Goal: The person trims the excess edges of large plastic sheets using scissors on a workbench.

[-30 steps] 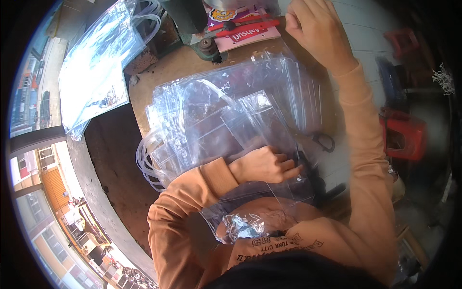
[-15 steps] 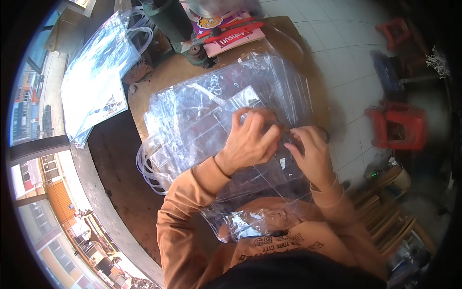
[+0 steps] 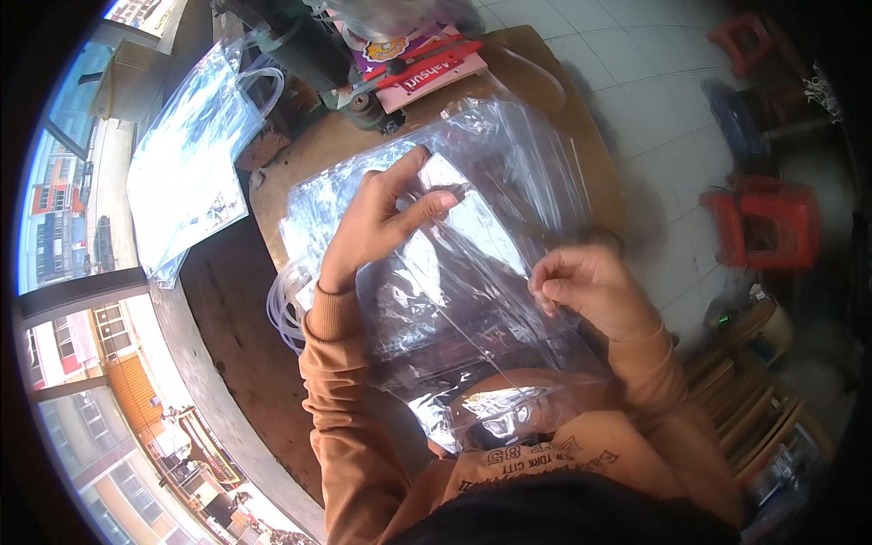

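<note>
A clear plastic bag (image 3: 436, 282) lies in front of me, its near part hanging over my lap. My left hand (image 3: 381, 213) rests on its upper left part, thumb and index finger spread apart. The other fingers of that hand are mostly hidden. At the bag's right edge my right hand (image 3: 586, 286) is closed in a pinch on the plastic. Beneath is a stack of similar clear bags (image 3: 536, 163), with looped clear tubular handles (image 3: 287, 304) sticking out at the left.
Brown board (image 3: 595, 173) under the stack. Beyond it stand a dark green metal machine (image 3: 304, 54), a red-handled tool (image 3: 422, 56) and a pink printed package (image 3: 436, 84). More clear bags (image 3: 186, 173) lie at the left. Red stools (image 3: 767, 222) stand on the tiled floor at right.
My left hand has moved left and away from the right hand, its fingers spreading. The right hand has shifted slightly down. The bag's bright surface now stretches between them.
</note>
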Demonstrator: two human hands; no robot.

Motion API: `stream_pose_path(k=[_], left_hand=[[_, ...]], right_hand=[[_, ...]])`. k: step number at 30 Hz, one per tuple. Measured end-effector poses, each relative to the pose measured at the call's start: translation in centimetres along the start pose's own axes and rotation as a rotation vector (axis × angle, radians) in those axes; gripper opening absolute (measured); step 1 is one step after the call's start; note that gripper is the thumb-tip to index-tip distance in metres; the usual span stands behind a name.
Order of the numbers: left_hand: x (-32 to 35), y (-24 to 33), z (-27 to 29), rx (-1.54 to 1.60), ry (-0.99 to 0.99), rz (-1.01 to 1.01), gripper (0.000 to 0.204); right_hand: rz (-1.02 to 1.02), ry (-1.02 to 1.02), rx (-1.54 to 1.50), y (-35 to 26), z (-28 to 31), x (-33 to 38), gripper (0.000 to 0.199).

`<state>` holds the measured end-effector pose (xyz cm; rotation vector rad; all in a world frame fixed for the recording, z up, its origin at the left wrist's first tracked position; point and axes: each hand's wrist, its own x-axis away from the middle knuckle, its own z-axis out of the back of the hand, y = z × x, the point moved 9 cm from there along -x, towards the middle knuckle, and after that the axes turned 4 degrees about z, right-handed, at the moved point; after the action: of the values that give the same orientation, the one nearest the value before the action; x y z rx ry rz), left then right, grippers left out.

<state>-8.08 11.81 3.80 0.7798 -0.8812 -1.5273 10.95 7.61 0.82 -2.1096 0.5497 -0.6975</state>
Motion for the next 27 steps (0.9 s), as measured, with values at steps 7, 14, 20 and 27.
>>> stream_pose_path(k=[7,14,20,27], left_hand=[[0.4,2.3,1.7,0.115,0.001,0.089,0.022],[1.4,1.6,2.9,0.384,0.061,0.164,0.015],[1.9,2.3,3.5,0.393,0.083,0.107,0.016],[1.5,3.6,3.4,0.455,0.071,0.118,0.013]], right_hand=[[0.346,0.248,0.785,-3.7,2.3,1.5,0.028],[0.288,0.31,1.59,-2.1,2.6,3.6,0.055],[0.318,0.125,1.224,-3.0,3.7,3.6,0.054],[0.245,-0.072,0.231,-1.7,0.8,4.8,0.069]])
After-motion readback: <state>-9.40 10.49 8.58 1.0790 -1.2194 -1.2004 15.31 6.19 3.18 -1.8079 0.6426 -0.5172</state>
